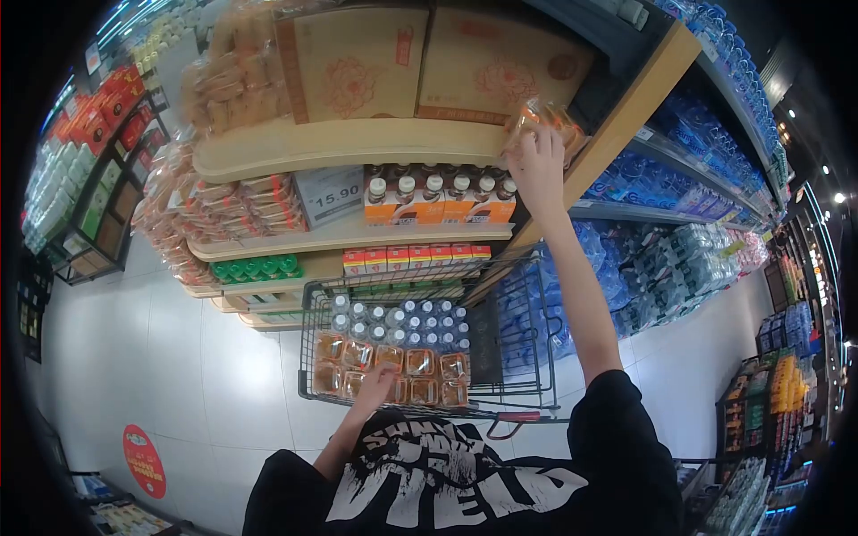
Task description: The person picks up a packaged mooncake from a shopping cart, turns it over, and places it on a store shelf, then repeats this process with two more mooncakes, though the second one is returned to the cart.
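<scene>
My right hand (538, 165) is raised to the upper shelf, its fingers closed around a clear plastic pack of orange-brown baked food (539, 116) at the shelf's right end. Down in the wire shopping cart (307, 357), my left hand (377, 386) is on one of the similar clear packs (420, 362), with its fingers closed at the pack's edge. Those packs stand in rows on the near side of the cart. Behind them are several white-capped water bottles (393, 317). The exact food inside the packs is too small to tell.
Cardboard cartons (353, 62) stand on the upper shelf. Below are orange-wrapped bottles (438, 207), a price sign (331, 195) and bagged packs (255, 205). A wooden post (617, 112) rises right of my arm, with blue bottled water (657, 174) beyond. The cart has a red handle (518, 416).
</scene>
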The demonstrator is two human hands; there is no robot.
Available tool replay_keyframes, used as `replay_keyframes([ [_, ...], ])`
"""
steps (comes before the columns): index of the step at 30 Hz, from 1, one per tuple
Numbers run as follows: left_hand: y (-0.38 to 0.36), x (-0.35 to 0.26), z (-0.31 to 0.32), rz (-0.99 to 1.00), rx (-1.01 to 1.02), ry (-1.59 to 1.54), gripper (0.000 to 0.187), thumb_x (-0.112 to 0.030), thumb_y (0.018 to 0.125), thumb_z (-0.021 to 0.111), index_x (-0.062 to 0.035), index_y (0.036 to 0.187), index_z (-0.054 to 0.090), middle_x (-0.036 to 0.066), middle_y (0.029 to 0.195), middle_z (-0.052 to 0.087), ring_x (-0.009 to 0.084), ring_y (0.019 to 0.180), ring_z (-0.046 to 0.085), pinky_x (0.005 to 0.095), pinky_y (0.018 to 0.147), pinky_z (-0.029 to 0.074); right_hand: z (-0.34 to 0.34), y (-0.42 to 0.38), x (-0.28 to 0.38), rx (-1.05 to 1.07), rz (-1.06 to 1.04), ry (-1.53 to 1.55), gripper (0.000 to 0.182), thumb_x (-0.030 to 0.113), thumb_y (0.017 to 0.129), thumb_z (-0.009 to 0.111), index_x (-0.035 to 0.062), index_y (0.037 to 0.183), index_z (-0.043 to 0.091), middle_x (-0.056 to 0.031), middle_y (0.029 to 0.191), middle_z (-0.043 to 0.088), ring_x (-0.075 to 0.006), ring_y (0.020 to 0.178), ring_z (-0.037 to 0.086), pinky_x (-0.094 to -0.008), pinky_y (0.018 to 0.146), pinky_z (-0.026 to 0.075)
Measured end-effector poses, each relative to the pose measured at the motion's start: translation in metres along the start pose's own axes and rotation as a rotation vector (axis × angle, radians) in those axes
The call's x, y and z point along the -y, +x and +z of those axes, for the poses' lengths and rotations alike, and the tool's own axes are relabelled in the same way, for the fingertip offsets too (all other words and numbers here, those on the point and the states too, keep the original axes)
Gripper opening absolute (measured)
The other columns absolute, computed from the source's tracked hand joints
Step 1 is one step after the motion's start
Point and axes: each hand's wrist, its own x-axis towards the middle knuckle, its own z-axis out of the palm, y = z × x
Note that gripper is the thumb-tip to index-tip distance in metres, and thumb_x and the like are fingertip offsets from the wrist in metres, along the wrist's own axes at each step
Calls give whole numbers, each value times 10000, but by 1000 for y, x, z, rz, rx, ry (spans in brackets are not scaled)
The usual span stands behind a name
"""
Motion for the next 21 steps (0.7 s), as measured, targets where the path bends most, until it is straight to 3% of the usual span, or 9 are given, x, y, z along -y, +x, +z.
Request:
replay_keyframes([
  [1, 10, 3, -2, 9, -5, -115, 221, -150, 909, 416, -39, 1075, 513, 67, 942, 600, 139, 805, 581, 248, 682, 457, -1, -1, 2, 67, -6, 60, 296, 53, 650, 682, 26, 854, 469, -140, 1172, 461, -375, 1162, 376, -444, 923, 357],
  [7, 24, -43, -30, -49, 84, -350, 216, -148, 922, 378, -43, 1043, 523, 66, 940, 602, 126, 829, 568, 245, 689, 454, -5, 8, 9, 201, -13, -34, 366, 52, 632, 696, 34, 921, 471, -83, 1170, 477, -385, 1246, 291, -467, 963, 343],
  [12, 30, -38, -44, -20, 103, -310, 216, -168, 927, 382, -50, 1023, 536, 54, 906, 617, 107, 805, 559, 233, 679, 451, 0, 13, -3, 318, -56, 70, 364, 58, 643, 698, 36, 923, 467, -74, 1119, 497, -396, 1243, 286, -464, 980, 330],
  [16, 27, -38, -58, -127, 46, -372, 190, -142, 903, 420, -31, 994, 543, 66, 895, 616, 127, 813, 578, 249, 701, 454, 4, 18, -5, 248, -67, 36, 343, 50, 641, 703, 41, 894, 472, -67, 1097, 503, -377, 1245, 297, -454, 975, 337],
  [21, 35, -14, -64, -102, 17, -350, 206, -168, 910, 413, -42, 996, 552, 50, 868, 616, 110, 768, 573, 232, 662, 457, 6, 33, -5, 219, -69, 41, 326, 40, 639, 703, 48, 878, 481, -74, 1075, 507, -361, 1231, 318, -447, 965, 345],
])
